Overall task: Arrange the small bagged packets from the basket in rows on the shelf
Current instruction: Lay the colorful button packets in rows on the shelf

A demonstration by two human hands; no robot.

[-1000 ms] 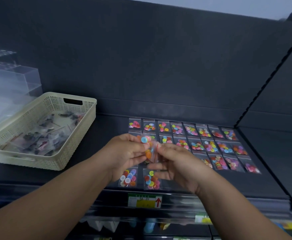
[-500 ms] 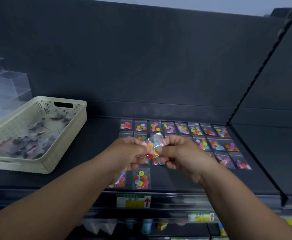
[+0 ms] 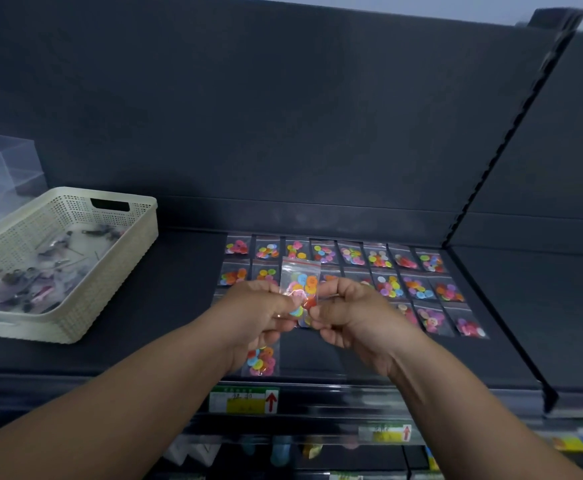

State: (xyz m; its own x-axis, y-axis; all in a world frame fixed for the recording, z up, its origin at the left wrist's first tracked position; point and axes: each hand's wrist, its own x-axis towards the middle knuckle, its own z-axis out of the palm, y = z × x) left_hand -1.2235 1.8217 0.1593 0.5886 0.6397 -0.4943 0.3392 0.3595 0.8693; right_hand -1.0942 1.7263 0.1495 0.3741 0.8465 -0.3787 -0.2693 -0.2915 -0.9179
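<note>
Here the work surface is a dark shelf (image 3: 165,306) with a dark back panel (image 3: 283,116) rising behind it and a slotted upright (image 3: 511,133) running diagonally on the right. A price label (image 3: 243,400) with a red arrow sits on the shelf's front edge, and lower shelves with blurred goods show beneath. On the left of the shelf stands a cream perforated basket (image 3: 110,271) holding dark, indistinct bagged items; clear plastic boxes (image 3: 3,171) stand behind it.

Small clear packets of coloured buttons lie flat in rows (image 3: 390,271) across the right half of the shelf, with one lone packet (image 3: 261,362) near the front edge.

The left hand (image 3: 252,317) and right hand (image 3: 356,313) hold a single button packet (image 3: 300,285) between them above the rows, each pinching its lower part between thumb and fingers. The packet stands upright, long axis vertical, its red-lined sealed edge pointing up and away from the person.

Half a second ago the packet was tilted and bunched between the hands; now it is straightened and its upper half stands clear above the fingers. The view has also shifted slightly, so the basket sits a little further right in the picture.
</note>
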